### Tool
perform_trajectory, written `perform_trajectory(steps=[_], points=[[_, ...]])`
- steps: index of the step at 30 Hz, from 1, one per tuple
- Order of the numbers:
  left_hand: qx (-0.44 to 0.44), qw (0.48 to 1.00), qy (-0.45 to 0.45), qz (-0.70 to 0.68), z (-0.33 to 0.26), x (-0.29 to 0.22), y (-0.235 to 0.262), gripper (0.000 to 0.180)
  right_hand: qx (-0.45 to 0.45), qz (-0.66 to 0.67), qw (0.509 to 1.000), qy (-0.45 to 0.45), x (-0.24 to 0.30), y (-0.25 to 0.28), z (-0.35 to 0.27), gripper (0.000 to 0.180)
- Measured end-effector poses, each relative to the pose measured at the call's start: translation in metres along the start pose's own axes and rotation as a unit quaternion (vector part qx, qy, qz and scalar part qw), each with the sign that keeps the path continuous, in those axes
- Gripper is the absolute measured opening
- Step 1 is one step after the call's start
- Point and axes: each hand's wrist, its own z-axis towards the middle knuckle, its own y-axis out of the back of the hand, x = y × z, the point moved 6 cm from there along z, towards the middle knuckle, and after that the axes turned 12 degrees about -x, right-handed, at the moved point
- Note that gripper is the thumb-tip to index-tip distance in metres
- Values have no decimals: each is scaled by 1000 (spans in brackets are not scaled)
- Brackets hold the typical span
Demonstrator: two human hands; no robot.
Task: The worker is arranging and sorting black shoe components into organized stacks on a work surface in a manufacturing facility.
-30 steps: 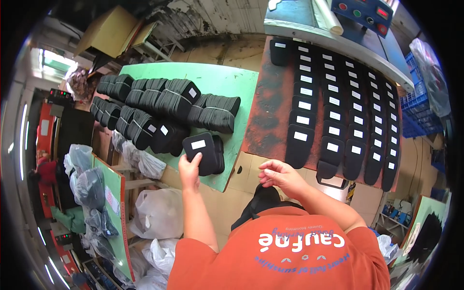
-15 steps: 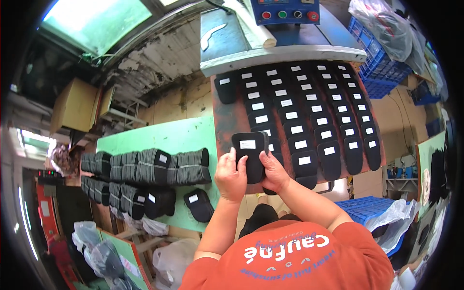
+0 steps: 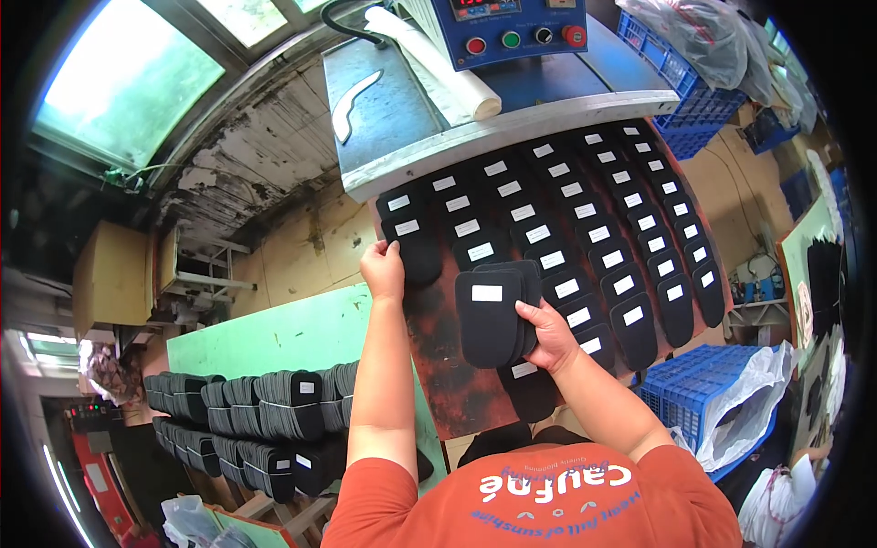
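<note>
My right hand (image 3: 548,336) grips a small fanned stack of black insoles (image 3: 490,329), thumb on top near the white label; its other fingers are hidden underneath. The stack is held over the near part of a reddish-brown board (image 3: 438,379). At the board's left side, my left hand (image 3: 384,270) pinches the left edge of a black insole (image 3: 418,256) that overlaps another one above it. Rows of overlapping labelled insoles (image 3: 598,233) cover the middle and right of the board.
Behind the board stands a blue-topped machine with a control box (image 3: 512,36), a white roll (image 3: 475,102) and a curved white piece (image 3: 354,105). Bundled insoles (image 3: 290,402) line a green table (image 3: 274,333) at left. Blue crates (image 3: 676,388) stand at right.
My left hand has left the held stack and moved left and away to an insole at the board's left column. That column now shows a second insole. The view has shifted.
</note>
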Motion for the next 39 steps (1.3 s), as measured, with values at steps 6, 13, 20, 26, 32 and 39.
perform_trajectory(steps=[6, 13, 20, 26, 32, 39], points=[[155, 986, -51, 25, -70, -67, -2, 22, -26, -37, 999, 29, 4, 2, 20, 38], [95, 987, 70, -106, -62, -38, 17, 7, -63, -19, 997, 26, 1, -4, 28, 32], [35, 999, -33, 15, -13, -8, 18, 14, -53, -38, 996, 52, 4, -11, 20, 33], [228, 965, 100, -79, -99, -60, 2, 15, -51, -64, 996, 31, 0, -2, 24, 33], [122, 983, 119, -67, -66, -20, 34, 17, 29, 6, 1000, 3, 7, -2, 22, 39], [207, 967, 129, -71, -114, -49, 19, 29, -22, -57, 998, 25, -11, 8, 11, 38]])
